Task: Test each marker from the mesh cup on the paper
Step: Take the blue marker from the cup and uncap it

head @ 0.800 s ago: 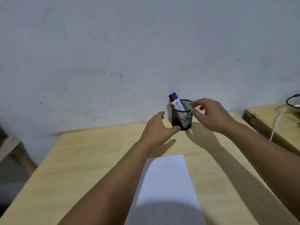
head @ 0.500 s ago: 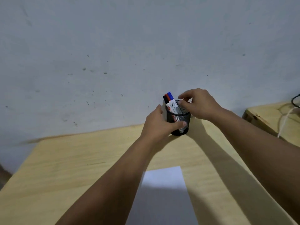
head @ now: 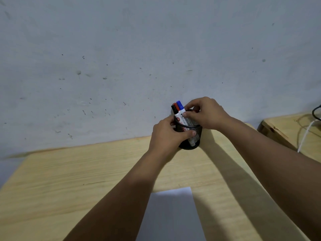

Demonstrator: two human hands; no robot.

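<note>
Since the earlier pictures, both hands have closed in on the mesh cup (head: 190,136). The left hand (head: 166,134), which was open and short of the cup, is now wrapped around its left side, thumb across the front wall and the other fingers behind it. The right hand (head: 206,113), which hovered open above the rim, has come down, and its thumb and fingers now pinch the white barrel of the blue-capped marker (head: 180,111) just above the rim.

The cup is a round black cylinder of fine wire mesh; part of a marker barrel shows through its wall just right of the left thumb tip. Three markers lean left out of it, side by side: the blue-capped one nearest the right fingers, a red-capped marker (head: 176,106) touching it, and a black-capped marker (head: 174,108) on the far side. Their bodies are smooth white plastic with small print.

The cup stands at the far edge of a pale wooden table (head: 78,180) with visible grain, against a dull grey wall (head: 121,58) speckled with small dark marks. A plain white sheet of paper (head: 172,213) lies well toward the person from both hands, between the forearms. To the right of the right arm a second wooden surface (head: 288,129) carries a white cable (head: 304,138).
</note>
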